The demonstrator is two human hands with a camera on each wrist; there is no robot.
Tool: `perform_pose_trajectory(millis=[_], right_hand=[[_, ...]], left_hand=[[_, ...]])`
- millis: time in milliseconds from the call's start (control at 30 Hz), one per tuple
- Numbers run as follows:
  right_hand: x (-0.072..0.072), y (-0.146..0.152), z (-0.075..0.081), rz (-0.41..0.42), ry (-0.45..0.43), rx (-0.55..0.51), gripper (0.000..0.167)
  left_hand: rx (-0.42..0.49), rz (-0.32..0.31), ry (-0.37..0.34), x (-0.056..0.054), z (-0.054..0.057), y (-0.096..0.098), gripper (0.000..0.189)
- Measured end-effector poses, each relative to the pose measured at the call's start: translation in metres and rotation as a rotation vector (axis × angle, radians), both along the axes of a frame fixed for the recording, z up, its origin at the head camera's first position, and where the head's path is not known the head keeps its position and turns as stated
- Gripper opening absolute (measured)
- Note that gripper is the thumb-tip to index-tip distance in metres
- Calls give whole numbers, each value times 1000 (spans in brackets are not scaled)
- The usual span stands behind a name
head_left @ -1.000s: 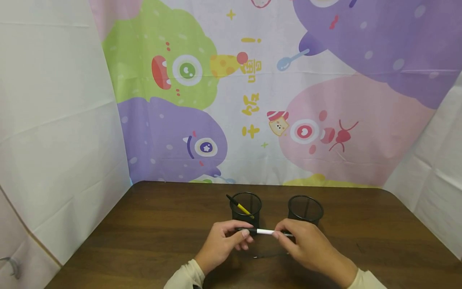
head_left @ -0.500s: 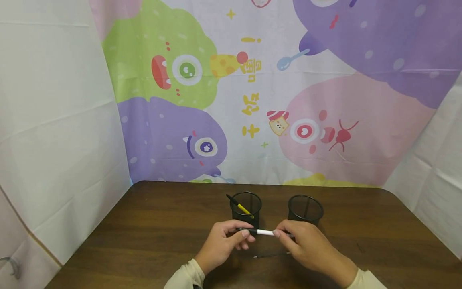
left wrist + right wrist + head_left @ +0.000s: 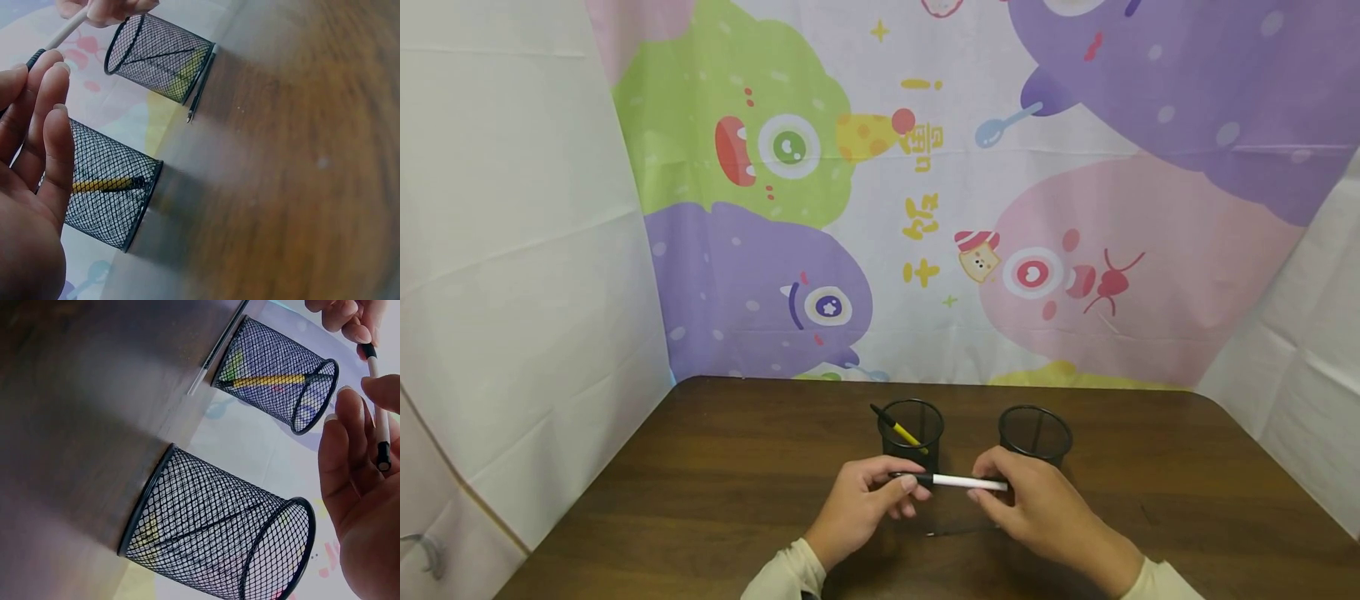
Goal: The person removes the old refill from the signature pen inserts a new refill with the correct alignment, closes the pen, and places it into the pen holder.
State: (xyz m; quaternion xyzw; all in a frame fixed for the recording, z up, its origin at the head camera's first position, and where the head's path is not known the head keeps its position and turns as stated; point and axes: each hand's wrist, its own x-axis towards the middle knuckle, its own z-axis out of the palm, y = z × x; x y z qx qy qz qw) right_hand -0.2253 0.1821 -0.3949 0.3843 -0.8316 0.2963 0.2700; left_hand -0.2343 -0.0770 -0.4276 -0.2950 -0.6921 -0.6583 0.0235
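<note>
A pen with a white barrel and black ends [image 3: 962, 482] is held level in front of two black mesh pen cups. My left hand [image 3: 874, 498] pinches its black end between thumb and fingers. At the other end, my right hand [image 3: 1037, 512] has its thumb and forefinger apart, below and above the barrel, whose tip shows in the gap. The right wrist view shows the pen's black end cap [image 3: 384, 456] before the palm. A thin pen refill [image 3: 962, 531] with dark ink lies on the table below the hands.
The left mesh cup [image 3: 889, 458] holds a yellow pen [image 3: 906, 434] with a black end. The right mesh cup [image 3: 206, 519] stands behind my right hand. A brown wooden table [image 3: 715, 492] runs back to a cartoon-printed curtain [image 3: 917, 333], with white cloth at both sides.
My right thumb and forefinger pinched the white barrel earlier; they have now spread, uncovering the barrel up to its end. The left hand keeps its pinch, and the refill has not moved.
</note>
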Motion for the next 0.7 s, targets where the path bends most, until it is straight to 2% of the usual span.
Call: perform_pose_trajectory(millis=[500,700], right_hand=[[2,-1,0,3,-25,14,26],[3,-1,0,-9,-51,24,17]], left_hand=[[-4,-2,6,0,-1,0,27],[3,-7,31,0,-1,0,25]])
